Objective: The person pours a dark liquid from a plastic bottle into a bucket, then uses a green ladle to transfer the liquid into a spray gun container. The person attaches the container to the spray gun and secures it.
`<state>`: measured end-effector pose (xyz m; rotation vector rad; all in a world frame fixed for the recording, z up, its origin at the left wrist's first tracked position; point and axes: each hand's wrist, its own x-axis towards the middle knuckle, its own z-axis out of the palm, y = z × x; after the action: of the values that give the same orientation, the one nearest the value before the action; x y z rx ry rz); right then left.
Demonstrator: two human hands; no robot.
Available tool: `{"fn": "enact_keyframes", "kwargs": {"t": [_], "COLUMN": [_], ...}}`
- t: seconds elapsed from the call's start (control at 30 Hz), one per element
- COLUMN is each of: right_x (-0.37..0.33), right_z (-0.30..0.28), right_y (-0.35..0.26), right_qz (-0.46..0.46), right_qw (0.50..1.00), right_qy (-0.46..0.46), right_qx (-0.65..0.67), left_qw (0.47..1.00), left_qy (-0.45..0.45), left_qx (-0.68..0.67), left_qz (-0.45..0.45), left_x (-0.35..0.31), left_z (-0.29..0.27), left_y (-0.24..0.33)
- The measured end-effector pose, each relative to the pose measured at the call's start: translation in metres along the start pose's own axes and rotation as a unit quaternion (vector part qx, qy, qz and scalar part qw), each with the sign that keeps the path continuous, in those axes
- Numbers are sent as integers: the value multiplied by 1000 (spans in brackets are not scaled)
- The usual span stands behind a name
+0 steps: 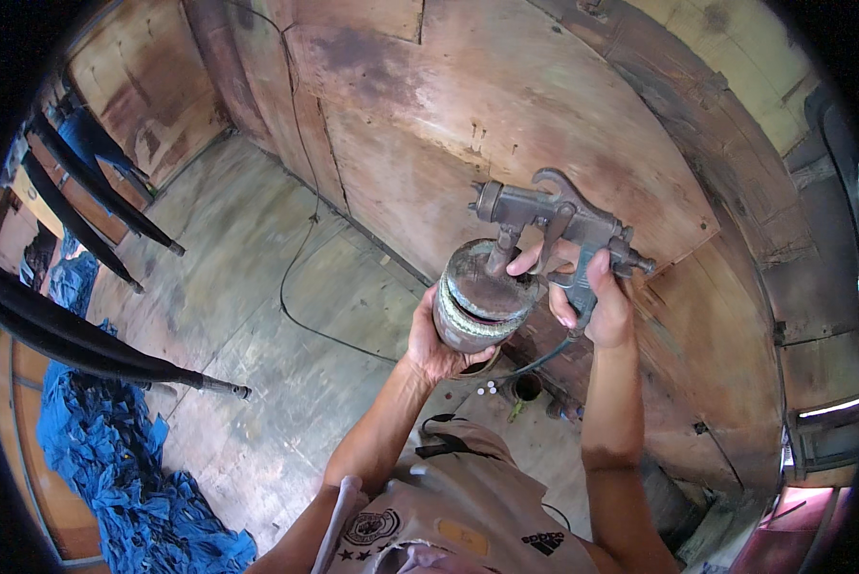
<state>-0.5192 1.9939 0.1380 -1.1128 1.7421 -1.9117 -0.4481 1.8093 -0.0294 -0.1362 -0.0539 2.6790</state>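
Note:
A worn grey spray gun (568, 215) is in front of me, its nozzle pointing left. My right hand (604, 304) is closed round its handle, with fingers near the trigger. Below the gun's body hangs a round metal paint cup (473, 325), crusted with pale residue. My left hand (434, 335) cups it from the left and underneath. Between the cup and its lid (487, 273) a dark gap shows at the crusted rim; whether they are fastened cannot be made out. A thin hose (544, 361) runs from the base of the handle.
Blue crumpled cloth (114, 459) lies heaped at the left. Several black tubular arms (114, 349) jut in above the floor there. A dark cable (300, 325) crosses the stained floor (229, 316). A dark pot (525, 386) and small white discs (487, 387) sit by the stained wall (429, 105).

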Motion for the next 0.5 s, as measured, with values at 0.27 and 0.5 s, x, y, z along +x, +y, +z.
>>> {"fn": "enact_keyframes", "kwargs": {"t": [0.27, 0.5], "right_x": [-8, -14], "right_z": [0, 1], "right_y": [-25, -46], "right_qz": [-47, -95], "right_qw": [993, 968], "right_qy": [106, 232], "right_qx": [25, -32], "left_qw": [1000, 999], "left_qy": [-24, -30], "left_qx": [-18, -28], "left_qz": [-3, -4], "left_x": [10, 24], "left_z": [-7, -9], "left_y": [-3, -2]}}
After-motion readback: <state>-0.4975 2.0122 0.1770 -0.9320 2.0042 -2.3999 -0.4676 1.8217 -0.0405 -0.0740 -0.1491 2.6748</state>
